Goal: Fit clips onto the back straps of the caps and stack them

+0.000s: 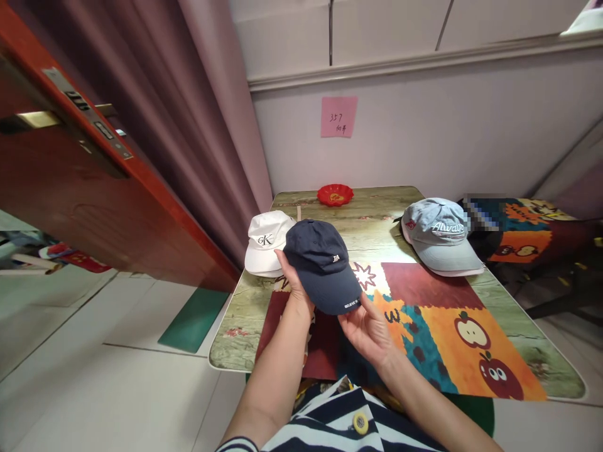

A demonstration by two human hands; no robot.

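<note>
Between my two hands is a navy baseball cap (316,251), held above the table with its brim toward me and slightly to the right. My left hand (296,282) grips its left side, the thumb along the crown and the other fingers hidden beneath. At the brim's right corner, my right hand (367,323) pinches the edge near small white lettering. A white cap (264,245) with dark letters sits on the table just left of the navy one, partly covered by it. Farther right rests a light blue-grey cap (436,235) with white script on its front.
A red scalloped dish (335,194) stands at the back of the wood-patterned table (235,333). A colourful apple-print mat (428,289) covers the near part. Behind is a wall with a pink note (338,117); a wooden door (94,188) and purple curtain (211,94) are at left.
</note>
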